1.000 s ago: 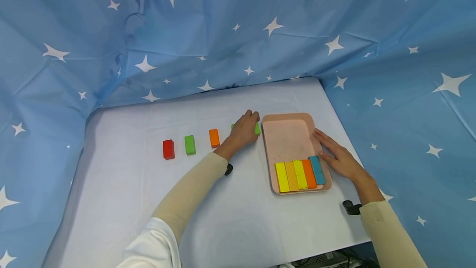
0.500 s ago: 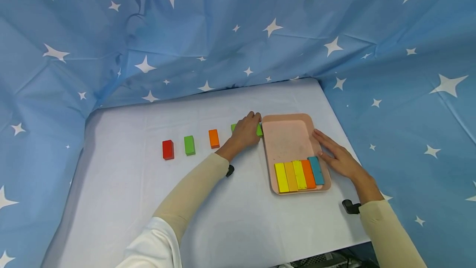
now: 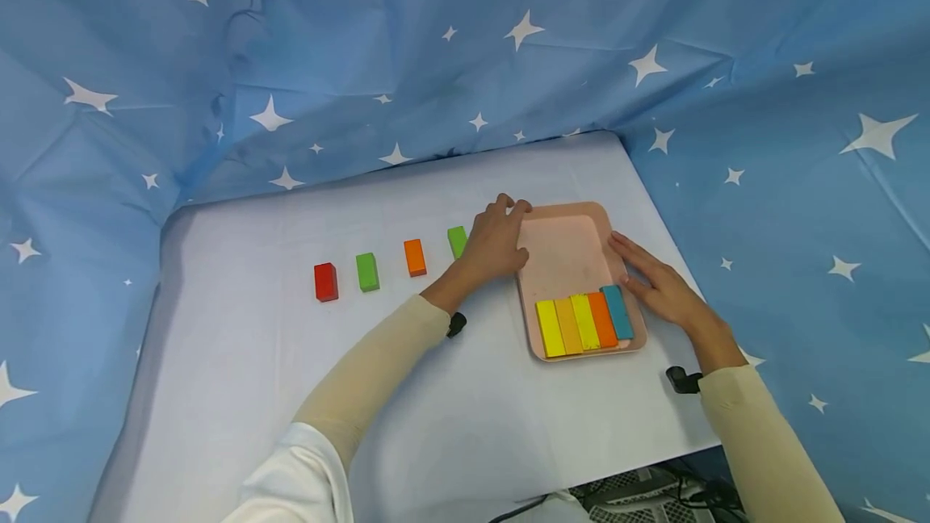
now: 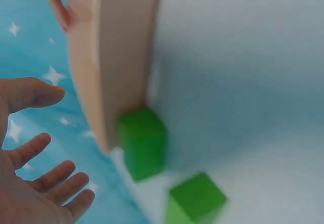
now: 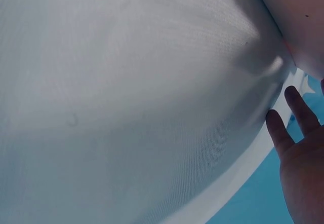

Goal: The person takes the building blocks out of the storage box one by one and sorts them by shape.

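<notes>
My left hand (image 3: 498,242) is over the far left corner of a pink tray (image 3: 533,309), its fingers spread and holding nothing. In the left wrist view, one green block (image 4: 144,145) stands right at the tray's side wall; in the head view the hand hides it. Another green block (image 4: 196,198) is a little apart from it. My right hand (image 3: 664,290) rests along the tray's right rim with straight fingers. Inside the tray's near end lies a row of yellow, orange and blue blocks (image 3: 585,323).
Left of the tray, a red block (image 3: 326,282), a green block (image 3: 367,272) and an orange block (image 3: 415,257) stand spaced out on the white tablecloth (image 3: 407,426). A blue starred curtain (image 3: 436,47) borders the table's far and right sides.
My left hand has let go of the green block beside the tray, spread its fingers and shifted right over the tray's corner. The right hand stays at the rim. The head view tilted slightly.
</notes>
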`<state>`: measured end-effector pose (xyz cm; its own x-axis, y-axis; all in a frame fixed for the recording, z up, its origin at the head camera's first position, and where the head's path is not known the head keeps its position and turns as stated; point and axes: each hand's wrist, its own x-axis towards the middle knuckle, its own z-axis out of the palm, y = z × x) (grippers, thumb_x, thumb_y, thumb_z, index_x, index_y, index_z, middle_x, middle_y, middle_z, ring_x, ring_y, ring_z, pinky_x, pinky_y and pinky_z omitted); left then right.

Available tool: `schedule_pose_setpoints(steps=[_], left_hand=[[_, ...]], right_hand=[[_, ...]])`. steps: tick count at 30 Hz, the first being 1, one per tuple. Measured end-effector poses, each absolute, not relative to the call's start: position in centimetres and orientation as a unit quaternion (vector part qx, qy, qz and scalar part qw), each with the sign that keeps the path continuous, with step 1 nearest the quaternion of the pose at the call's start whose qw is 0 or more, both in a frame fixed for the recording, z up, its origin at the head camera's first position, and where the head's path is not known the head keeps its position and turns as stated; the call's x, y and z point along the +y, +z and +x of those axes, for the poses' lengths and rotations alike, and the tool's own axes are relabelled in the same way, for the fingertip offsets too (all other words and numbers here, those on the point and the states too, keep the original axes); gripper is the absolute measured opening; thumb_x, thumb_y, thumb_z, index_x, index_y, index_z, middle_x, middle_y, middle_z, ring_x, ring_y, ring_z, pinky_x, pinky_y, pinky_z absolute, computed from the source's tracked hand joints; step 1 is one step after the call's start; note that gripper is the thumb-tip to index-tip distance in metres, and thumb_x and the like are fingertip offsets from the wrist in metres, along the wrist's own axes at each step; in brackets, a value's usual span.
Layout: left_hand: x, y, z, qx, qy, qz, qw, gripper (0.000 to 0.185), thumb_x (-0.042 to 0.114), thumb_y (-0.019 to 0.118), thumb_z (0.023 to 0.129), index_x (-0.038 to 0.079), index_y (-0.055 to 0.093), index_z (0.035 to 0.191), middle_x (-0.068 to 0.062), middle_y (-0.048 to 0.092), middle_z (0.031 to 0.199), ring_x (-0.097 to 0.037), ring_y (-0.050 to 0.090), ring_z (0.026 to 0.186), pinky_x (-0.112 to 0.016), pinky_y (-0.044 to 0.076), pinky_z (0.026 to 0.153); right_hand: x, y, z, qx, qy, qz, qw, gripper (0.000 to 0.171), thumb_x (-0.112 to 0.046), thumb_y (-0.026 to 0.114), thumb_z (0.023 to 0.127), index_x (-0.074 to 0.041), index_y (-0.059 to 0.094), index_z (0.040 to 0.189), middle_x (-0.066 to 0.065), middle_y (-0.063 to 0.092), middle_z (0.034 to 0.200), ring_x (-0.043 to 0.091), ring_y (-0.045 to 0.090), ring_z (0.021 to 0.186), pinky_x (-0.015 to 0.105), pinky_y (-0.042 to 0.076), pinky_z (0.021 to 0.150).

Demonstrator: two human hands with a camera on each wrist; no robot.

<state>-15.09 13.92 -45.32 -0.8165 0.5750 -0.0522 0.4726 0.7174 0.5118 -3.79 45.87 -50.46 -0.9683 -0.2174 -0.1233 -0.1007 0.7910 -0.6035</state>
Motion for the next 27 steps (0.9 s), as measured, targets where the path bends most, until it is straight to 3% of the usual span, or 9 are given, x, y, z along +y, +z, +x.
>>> schedule_pose_setpoints(steps=[2, 12, 19, 27], left_hand=[[14.7, -44.6, -14.3, 0.915, 0.245, 0.301, 0.113, 0.06, 0.019, 0.073, 0.09, 0.016, 0.051, 0.146, -0.013, 0.049, 0.144, -0.027, 0.054, 0.123, -0.044, 0.047, 0.105], [16.7, -44.2, -10.2, 0.886, 0.236, 0.355, 0.185, 0.046, 0.021, 0.075, 0.092, 0.016, 0.059, 0.135, -0.002, 0.054, 0.119, -0.015, 0.053, 0.097, -0.022, 0.049, 0.083], [16.9, -44.6, -8.7, 0.88, 0.213, 0.37, 0.211, 0.049, 0.021, 0.078, 0.09, 0.015, 0.059, 0.135, -0.001, 0.054, 0.115, -0.014, 0.053, 0.095, -0.02, 0.049, 0.083], [17.1, -45.8, -6.3, 0.885, 0.152, 0.379, 0.225, 0.067, 0.027, 0.086, 0.083, 0.017, 0.054, 0.141, -0.002, 0.057, 0.12, -0.013, 0.053, 0.097, -0.023, 0.053, 0.089]], right_hand=[[45.8, -50.3, -3.7, 0.942, -0.312, -0.081, 0.096, 0.068, -0.02, 0.057, 0.106, -0.023, 0.027, 0.166, 0.005, 0.017, 0.175, 0.046, 0.019, 0.158, 0.078, 0.02, 0.116], [45.7, -50.4, -3.3, 0.944, -0.305, -0.075, 0.098, 0.067, -0.021, 0.057, 0.106, -0.023, 0.027, 0.166, 0.004, 0.017, 0.175, 0.045, 0.02, 0.158, 0.077, 0.021, 0.117], [45.6, -49.8, -4.0, 0.944, -0.306, -0.08, 0.092, 0.067, -0.02, 0.057, 0.106, -0.021, 0.027, 0.166, 0.005, 0.017, 0.175, 0.045, 0.02, 0.158, 0.077, 0.021, 0.117], [45.6, -49.6, -4.0, 0.946, -0.297, -0.078, 0.098, 0.068, -0.025, 0.056, 0.107, -0.023, 0.025, 0.167, 0.007, 0.016, 0.175, 0.048, 0.021, 0.157, 0.078, 0.021, 0.115]])
